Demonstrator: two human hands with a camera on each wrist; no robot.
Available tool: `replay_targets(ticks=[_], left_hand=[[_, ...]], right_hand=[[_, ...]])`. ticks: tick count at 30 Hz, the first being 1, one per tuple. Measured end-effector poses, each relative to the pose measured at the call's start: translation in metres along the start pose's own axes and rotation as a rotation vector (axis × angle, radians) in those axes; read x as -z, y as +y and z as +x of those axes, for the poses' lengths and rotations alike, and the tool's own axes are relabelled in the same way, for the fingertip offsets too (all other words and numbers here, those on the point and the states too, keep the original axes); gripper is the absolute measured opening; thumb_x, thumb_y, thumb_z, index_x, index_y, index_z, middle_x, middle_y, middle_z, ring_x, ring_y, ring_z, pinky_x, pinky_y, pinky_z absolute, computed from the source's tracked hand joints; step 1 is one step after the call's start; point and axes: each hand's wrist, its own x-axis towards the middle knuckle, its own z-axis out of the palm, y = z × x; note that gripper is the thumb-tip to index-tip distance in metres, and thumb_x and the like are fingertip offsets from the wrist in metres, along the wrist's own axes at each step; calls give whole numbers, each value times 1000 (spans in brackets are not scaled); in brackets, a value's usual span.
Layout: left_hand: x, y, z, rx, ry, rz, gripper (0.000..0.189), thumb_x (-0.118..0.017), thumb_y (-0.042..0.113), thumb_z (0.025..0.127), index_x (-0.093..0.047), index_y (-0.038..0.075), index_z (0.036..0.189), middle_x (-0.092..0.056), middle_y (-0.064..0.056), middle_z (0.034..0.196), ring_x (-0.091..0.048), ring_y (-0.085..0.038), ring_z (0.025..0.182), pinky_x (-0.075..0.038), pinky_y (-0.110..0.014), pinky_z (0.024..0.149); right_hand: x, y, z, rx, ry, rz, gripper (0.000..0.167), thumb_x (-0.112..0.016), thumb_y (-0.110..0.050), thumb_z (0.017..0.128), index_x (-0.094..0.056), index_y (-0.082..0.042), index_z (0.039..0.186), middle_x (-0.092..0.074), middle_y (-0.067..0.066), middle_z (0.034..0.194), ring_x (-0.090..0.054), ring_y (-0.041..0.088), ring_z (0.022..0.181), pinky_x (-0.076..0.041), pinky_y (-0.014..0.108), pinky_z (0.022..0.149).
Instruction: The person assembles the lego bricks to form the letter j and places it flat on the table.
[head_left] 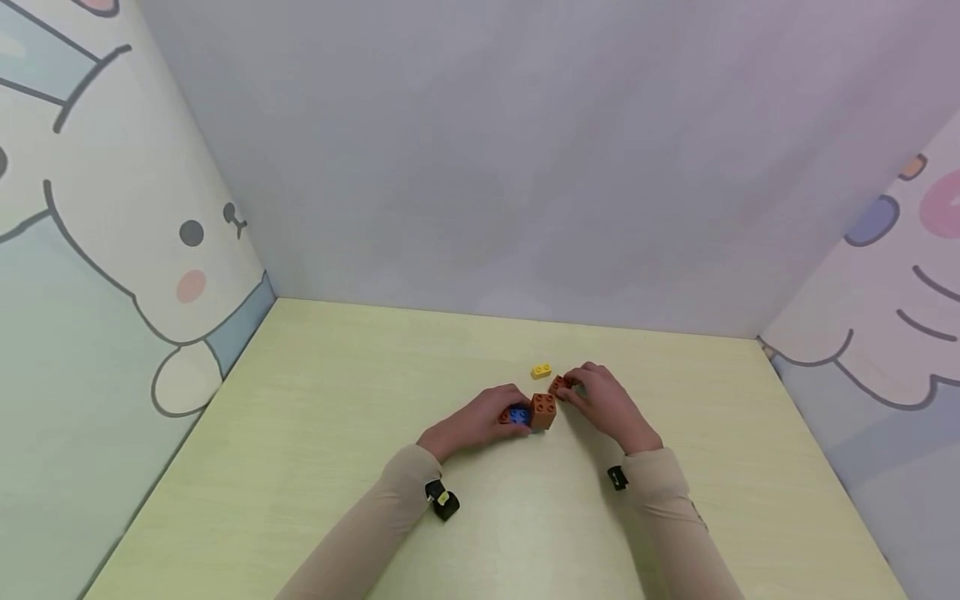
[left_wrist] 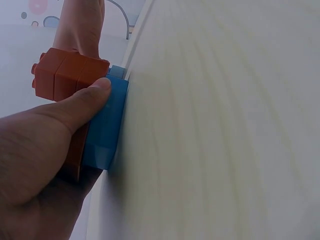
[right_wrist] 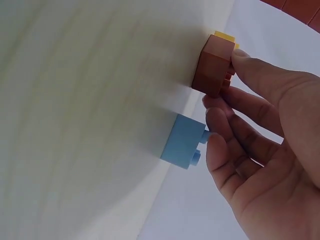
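A joined block assembly (head_left: 543,412), with orange-brown bricks, a blue brick (head_left: 518,415) and a lower blue base (left_wrist: 107,125), sits just right of center in the lower half of the head view, clasped in the left hand's (head_left: 491,418) grip. Just to its upper right, the right hand (head_left: 606,406) pinches a brown brick (right_wrist: 212,65) between thumb and finger. The build appears partway along: several bricks are together, while the brown one, a yellow brick (head_left: 541,371) nearby and a light blue brick (right_wrist: 182,141) by the right fingertips look unattached. Beneath spreads a pale surface (head_left: 337,375), flanked by cartoon-printed panels (head_left: 127,275).
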Motion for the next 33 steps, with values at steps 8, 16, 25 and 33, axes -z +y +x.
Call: replay_targets(ticks=[8, 16, 25, 33], left_hand=[[-1, 1, -2, -3, 7, 2, 38, -68, 36, 99, -63, 15, 131, -65, 0, 123, -59, -9, 107, -50, -24, 94], [-1, 1, -2, -8, 8, 12, 39, -69, 35, 99, -64, 14, 131, -66, 0, 123, -59, -9, 107, -50, -24, 94], [-1, 0, -3, -11, 13, 2, 39, -70, 34, 98, -64, 14, 131, -66, 0, 123, -60, -9, 107, -50, -24, 93], [-1, 0, -1, -19, 13, -2, 39, -70, 34, 98, -64, 13, 130, -66, -1, 122, -59, -9, 106, -50, -24, 93]], right_hand=[[1, 0, -5, 11, -11, 9, 27, -69, -26, 98, -72, -5, 114, -68, 8, 105, -62, 25, 100, -54, 46, 91], [11, -4, -12, 66, 37, 10, 25, -71, -23, 97, -73, -4, 113, -68, 7, 102, -63, 23, 96, -54, 44, 87], [31, -16, -18, 142, 58, 13, 29, -70, -21, 97, -73, -3, 119, -69, 6, 105, -63, 27, 100, -55, 46, 89], [43, -24, -21, 186, 79, 0, 28, -71, -17, 96, -73, -4, 121, -70, 8, 108, -63, 26, 99, -55, 44, 86]])
